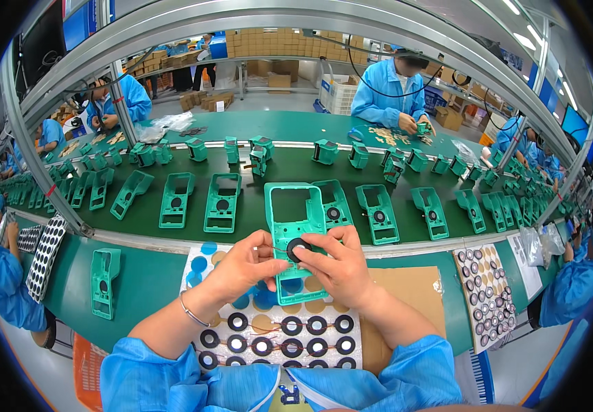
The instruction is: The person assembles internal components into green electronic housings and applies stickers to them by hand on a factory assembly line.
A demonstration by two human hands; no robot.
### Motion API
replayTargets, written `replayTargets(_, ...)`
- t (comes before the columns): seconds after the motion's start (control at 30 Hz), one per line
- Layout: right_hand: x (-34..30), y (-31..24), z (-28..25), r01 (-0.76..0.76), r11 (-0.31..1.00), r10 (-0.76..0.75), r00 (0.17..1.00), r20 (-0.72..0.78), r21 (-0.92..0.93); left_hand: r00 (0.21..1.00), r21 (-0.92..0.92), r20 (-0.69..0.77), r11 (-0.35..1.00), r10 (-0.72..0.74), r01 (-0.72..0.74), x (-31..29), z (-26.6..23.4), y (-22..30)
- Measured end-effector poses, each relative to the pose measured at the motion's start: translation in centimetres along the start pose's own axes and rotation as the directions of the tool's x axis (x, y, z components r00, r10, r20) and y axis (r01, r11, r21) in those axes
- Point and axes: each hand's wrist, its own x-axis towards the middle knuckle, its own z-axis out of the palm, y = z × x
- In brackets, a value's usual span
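My left hand (247, 265) is closed on the lower left side of a green plastic housing (289, 296), which stands tilted up in front of me. The housing has a large rectangular opening at its top. My right hand (341, 264) has its fingers bent over the housing, with fingertips on a small black round speaker (296, 248) seated at its middle. Fingers partly hide the speaker. Under my forearms lies a white foam sheet (272, 349) with rows of black ring-shaped speakers (291, 325) and thin red wires. Blue round stickers (208, 248) lie at its far left.
A dark green conveyor belt (255, 221) carries several green housings (175, 199) and smaller green parts. Another housing (106, 283) lies at left. Brown cardboard (406, 292) and a sheet of round parts (483, 295) lie at right. A co-worker (394, 93) sits opposite. Metal frame bars arch overhead.
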Motion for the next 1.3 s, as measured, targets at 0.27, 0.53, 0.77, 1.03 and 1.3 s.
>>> replayTargets(0.27, 0.1, 0.0, 0.3, 0.016, 0.999, -0.014, 1.000, 0.027, -0.047, 1.000, -0.010, 0.008, 1.000, 0.024, -0.024, -0.1, -0.2, 0.0)
replayTargets(0.53, 0.5, -0.4, 0.4, 0.035, 0.990, -0.016, 0.990, 0.138, -0.140, 0.998, 0.002, -0.011, 0.998, 0.063, -0.063, 0.0, -1.1, -0.3)
replayTargets(0.77, 0.4, 0.4, 0.9, -0.191, 0.960, 0.226, 0.961, -0.160, 0.206, 0.996, -0.017, -0.029, 0.996, 0.090, -0.090, -0.4, -1.2, 0.3)
replayTargets(1.03, 0.3, 0.2, 2.2, -0.695, 0.178, 0.537, 0.662, 0.523, 0.697, 0.991, 0.166, 0.029, 0.977, 0.128, -0.131, -0.6, -0.4, -0.9)
replayTargets(1.3, 1.0, 2.4, 2.0, -0.782, 0.275, 0.578, 0.599, 0.554, 0.560, 0.999, 0.206, -0.039, 0.978, 0.025, -0.016, 2.8, -2.3, -0.2)
